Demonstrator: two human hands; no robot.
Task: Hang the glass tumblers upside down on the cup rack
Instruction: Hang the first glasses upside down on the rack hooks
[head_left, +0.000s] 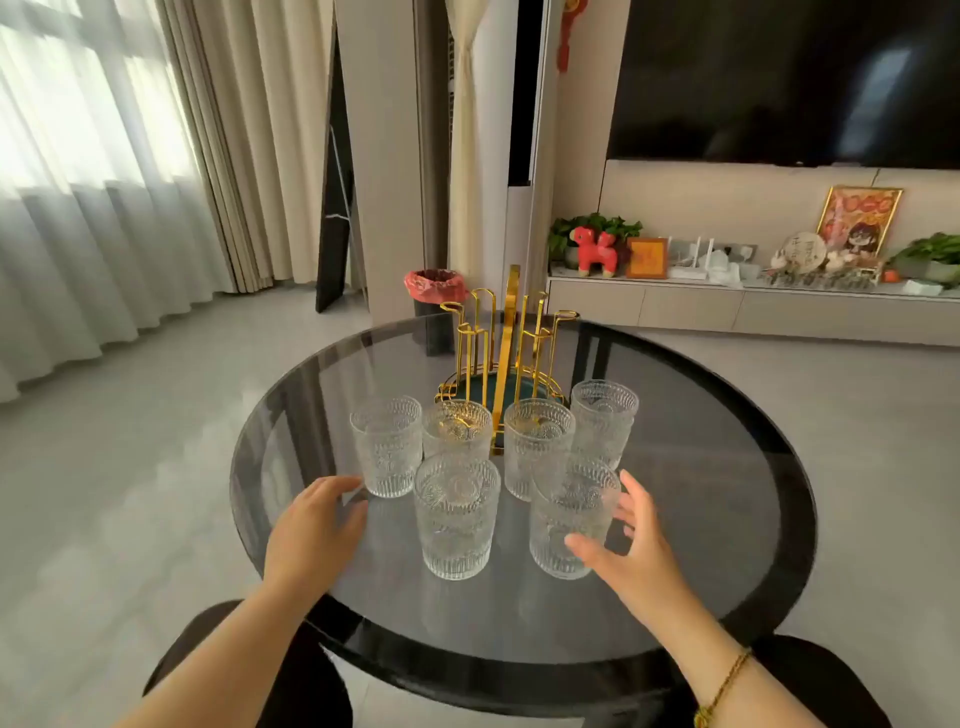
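While no tumbler hangs yet: rack pegs bare.
Left hand (317, 519): open, fingertips at far-left tumbler (387, 447).
Right hand (631, 545): open, cupping near-right tumbler (571, 519); contact unclear.
Tumblers: six, upright, apparently empty, clustered before gold rack (506, 358).
Risk: packed glasses, easily knocked; ribbed glass slippery; clink on glass table (727, 519).

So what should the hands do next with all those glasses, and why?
Probably close the right hand around the near-right ribbed clear glass tumbler. Its fingers are spread open beside that glass without gripping it. All six tumblers stand rim-up on the round dark glass table, and the gold wire cup rack behind them holds none. The left hand is also open.
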